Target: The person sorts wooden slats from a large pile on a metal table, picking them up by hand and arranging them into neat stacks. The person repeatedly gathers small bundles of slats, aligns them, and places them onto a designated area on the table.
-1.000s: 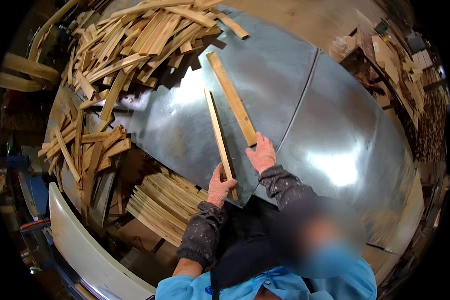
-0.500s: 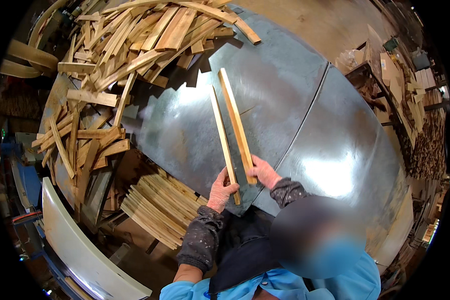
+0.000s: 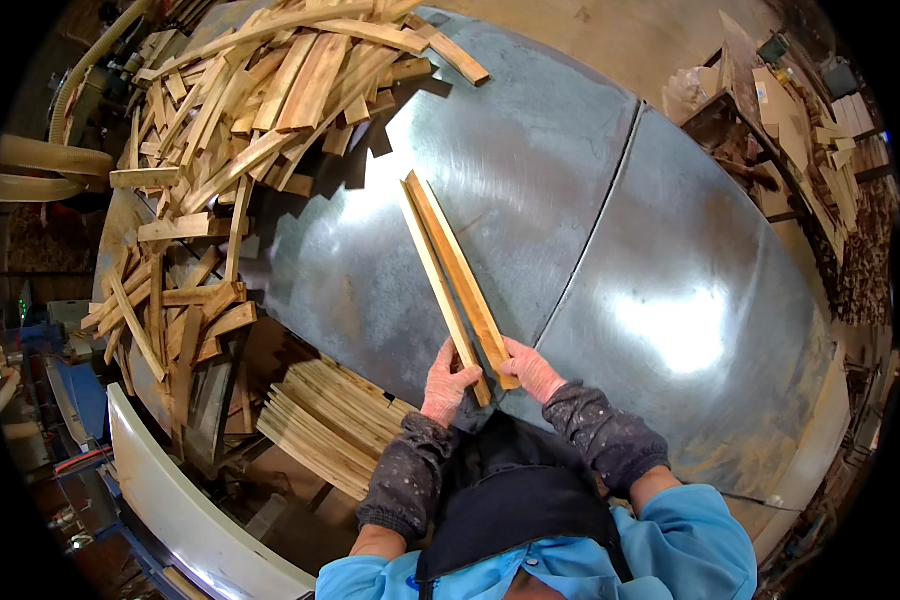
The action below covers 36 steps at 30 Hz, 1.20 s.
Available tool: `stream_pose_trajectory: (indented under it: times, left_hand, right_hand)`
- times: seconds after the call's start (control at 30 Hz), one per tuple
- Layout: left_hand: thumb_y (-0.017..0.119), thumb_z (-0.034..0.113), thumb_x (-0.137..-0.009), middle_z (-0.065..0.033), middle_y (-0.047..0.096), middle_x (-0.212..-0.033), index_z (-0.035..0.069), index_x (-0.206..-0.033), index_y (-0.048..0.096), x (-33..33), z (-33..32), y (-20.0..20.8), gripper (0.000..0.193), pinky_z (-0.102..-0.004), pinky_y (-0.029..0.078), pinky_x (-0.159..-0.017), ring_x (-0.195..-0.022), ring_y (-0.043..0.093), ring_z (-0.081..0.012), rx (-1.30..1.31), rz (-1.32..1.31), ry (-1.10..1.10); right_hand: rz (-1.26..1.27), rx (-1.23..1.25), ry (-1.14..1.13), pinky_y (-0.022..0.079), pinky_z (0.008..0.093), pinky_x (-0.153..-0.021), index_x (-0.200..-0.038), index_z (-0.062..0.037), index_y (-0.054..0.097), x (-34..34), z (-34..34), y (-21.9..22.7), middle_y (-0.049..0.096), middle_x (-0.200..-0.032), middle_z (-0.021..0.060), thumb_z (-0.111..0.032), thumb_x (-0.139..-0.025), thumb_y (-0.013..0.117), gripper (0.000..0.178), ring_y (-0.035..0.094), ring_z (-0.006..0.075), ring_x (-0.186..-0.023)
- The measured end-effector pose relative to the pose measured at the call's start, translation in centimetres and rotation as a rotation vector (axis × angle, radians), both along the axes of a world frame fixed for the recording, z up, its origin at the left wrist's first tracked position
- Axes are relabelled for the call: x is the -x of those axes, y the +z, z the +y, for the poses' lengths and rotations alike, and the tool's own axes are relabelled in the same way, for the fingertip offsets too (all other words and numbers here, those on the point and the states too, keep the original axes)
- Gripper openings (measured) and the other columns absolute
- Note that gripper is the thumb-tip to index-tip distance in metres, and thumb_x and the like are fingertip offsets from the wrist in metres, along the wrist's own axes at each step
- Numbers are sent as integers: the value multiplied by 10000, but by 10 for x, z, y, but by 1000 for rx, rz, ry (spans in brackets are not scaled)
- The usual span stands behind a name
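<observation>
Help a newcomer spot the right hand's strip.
Find the grey metal table, then the right hand at its near edge. The wooden strip in it shows a brown face beside a pale edge, unlike the paler strip in the left hand.

ridged beige hose (image 3: 52, 158) at far left; pale curved panel (image 3: 175, 508) at lower left

Offered open passage over the metal tabletop (image 3: 540, 190), beyond and right of the two wooden strips (image 3: 467, 290). Left only a sliver between them. Met a wood heap (image 3: 310, 85) to their far left.
</observation>
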<state>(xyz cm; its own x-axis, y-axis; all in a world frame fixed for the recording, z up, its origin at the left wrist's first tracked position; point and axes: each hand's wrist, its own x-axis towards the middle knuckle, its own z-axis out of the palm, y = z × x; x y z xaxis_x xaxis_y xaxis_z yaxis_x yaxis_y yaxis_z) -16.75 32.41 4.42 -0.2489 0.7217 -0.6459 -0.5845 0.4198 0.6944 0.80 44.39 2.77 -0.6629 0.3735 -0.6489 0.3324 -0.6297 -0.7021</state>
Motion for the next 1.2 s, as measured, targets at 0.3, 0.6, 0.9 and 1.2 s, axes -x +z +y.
stream_pose_trajectory:
  times: [0.3, 0.6, 0.9, 1.2]
  left_hand:
    - [651, 336, -1039, -121, 733, -1173, 44, -1328, 698, 15, 25, -27, 414, -365, 537, -995, -1097, 669, -242, 89, 333, -250]
    - [784, 348, -942, -292, 569, -1531, -39, -1585, 477, 299, 225, 62, 811, -505, 407, -1246, -1431, 514, -465, 140, 1631, -87]
    - [860, 512, -855, -192, 493, -1657, 210, -1736, 312, 389, 370, 123, 1080, -495, 384, -1256, -1528, 496, -376, 884, 1415, -481]
    - [900, 479, -766, -218, 717, -1384, 150, -1550, 542, 374, 334, 143, 922, -447, 552, -1123, -1345, 676, -364, 826, 1526, -511]
  right_hand:
    - [-648, -920, 374, 549, 512, -1068, -1615, -33, 467, 59, -15, -13, 644, -1355, 193, -481, -882, 809, 925, 641, 414, -1262]
    - [-701, -1062, 213, 567, 522, -968, -1521, -69, 560, 103, 6, -30, 686, -1185, 168, -285, -781, 893, 841, 673, 405, -1119]
    - [-662, -1185, 171, 577, 519, -900, -1461, -54, 603, 99, 4, -44, 694, -1122, 155, -291, -818, 814, 717, 692, 393, -1027]
    - [-629, -1142, 197, 566, 512, -936, -1484, -61, 576, 97, 4, -41, 688, -1157, 161, -294, -828, 818, 738, 684, 396, -1065]
